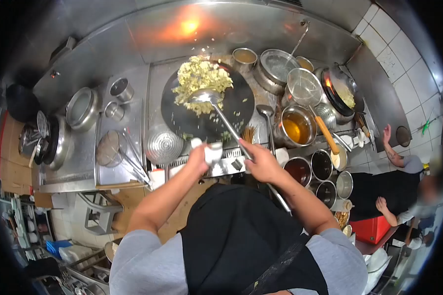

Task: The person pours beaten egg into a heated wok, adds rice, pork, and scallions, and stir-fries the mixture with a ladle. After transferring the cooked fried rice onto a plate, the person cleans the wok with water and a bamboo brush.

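Observation:
In the head view, my right hand (262, 162) is wrapped round the long metal handle of a ladle (205, 95). Its bowl lies over pale yellow chopped food with green bits (202, 73), perhaps fried rice, heaped at the far side of a black wok (209, 129). Some bits are in the air above the far rim. My left hand (198, 160) is closed round a folded white cloth (213, 153) at the wok's near edge; whatever part of the wok lies under the cloth is hidden.
Right of the wok stand a pot of amber liquid (298, 126), a wooden-handled strainer (304, 86) and a second wok with flame (340, 91). A perforated metal dish (164, 144) sits left. Another person in a black apron (379, 194) stands at the right.

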The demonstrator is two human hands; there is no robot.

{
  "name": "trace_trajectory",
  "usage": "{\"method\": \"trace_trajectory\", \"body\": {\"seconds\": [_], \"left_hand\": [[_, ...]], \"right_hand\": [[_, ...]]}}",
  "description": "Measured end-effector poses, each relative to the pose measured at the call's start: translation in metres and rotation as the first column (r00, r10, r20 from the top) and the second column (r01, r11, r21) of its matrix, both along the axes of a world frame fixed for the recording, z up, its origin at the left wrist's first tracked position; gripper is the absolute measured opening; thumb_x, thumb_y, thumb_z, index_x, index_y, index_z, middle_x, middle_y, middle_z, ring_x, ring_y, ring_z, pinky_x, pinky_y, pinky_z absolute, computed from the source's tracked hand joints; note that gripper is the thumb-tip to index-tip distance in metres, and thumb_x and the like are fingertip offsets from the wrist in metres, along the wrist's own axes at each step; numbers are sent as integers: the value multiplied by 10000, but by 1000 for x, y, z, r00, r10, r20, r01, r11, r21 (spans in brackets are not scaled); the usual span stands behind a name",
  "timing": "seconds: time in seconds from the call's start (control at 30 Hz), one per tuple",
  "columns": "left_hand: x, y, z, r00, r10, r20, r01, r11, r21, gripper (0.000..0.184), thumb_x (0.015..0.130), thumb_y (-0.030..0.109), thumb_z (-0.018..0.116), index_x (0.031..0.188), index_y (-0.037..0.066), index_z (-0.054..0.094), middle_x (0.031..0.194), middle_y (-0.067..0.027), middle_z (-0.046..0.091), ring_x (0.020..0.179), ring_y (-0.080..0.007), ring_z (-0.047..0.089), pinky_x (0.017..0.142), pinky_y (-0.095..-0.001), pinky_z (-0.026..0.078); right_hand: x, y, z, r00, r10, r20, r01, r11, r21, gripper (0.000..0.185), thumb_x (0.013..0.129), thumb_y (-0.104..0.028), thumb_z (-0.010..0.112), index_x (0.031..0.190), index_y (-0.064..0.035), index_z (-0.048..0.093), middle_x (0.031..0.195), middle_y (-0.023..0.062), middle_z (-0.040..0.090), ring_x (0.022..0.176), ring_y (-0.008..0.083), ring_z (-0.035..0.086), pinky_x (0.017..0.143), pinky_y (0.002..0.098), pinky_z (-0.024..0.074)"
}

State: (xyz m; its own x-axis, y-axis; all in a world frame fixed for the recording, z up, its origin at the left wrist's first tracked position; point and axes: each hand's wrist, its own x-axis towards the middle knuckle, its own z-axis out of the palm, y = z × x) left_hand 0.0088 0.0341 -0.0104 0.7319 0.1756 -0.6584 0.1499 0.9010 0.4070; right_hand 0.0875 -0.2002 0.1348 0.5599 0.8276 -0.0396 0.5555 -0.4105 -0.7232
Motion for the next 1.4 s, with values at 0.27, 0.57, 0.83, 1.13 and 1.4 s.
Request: {"method": "trace_trajectory", "body": {"seconds": [0.27, 0.57, 0.83, 1.13, 1.4], "left_hand": [[12, 24, 59, 988, -32, -152, 35, 999, 14, 223, 976, 135, 412, 1110, -1, 527, 956, -189, 668, 815, -375, 701, 679, -522, 599], [1, 16, -107, 991, 45, 128, -52, 997, 54, 286, 854, -10, 573, 1138, -32, 550, 1039, -169, 652, 899, -354, 719, 786, -505, 626], [19, 80, -15, 973, -74, 221, 98, 990, -102, 292, 934, 145, 487, 1142, -56, 520, 1003, -216, 670, 823, -379, 721, 667, -573, 633], [-43, 76, 61, 998, -22, -61, 52, 828, 558, 285, 758, 59, 634, 1008, -76, 615, 870, -134, 680, 753, -236, 686, 674, -374, 573], [-61, 85, 38, 981, -40, -192, 140, 828, 543, 213, 767, -5, 620, 978, -28, 633, 881, -111, 683, 750, -224, 677, 658, -369, 533]], "right_hand": [[-34, -32, 107, 966, -53, -252, -55, 914, -402, 607, 835, -64, 696, 1418, -31, 533, 1177, 253, 665, 1027, 328, 690, 905, 412, 519], [10, 70, -28, 918, -226, 327, 216, 974, 65, 626, 832, -65, 605, 1450, -50, 499, 1104, 279, 651, 1044, 447, 630, 924, 488, 503], [-19, 10, 21, 897, -441, 45, 422, 881, 212, 661, 838, 40, 610, 1480, 13, 455, 1090, 176, 693, 919, 219, 657, 830, 313, 532], [9, 16, 48, 821, -479, -310, 566, 753, 336, 697, 875, 130, 504, 1543, -7, 358, 1184, 92, 644, 592, 34, 521, 490, 199, 422], [-31, 82, -4, 304, -144, -942, 475, 880, 19, 631, 915, 60, 578, 1510, -90, 428, 821, 70, 585, 504, 124, 485, 469, 283, 404]]}}
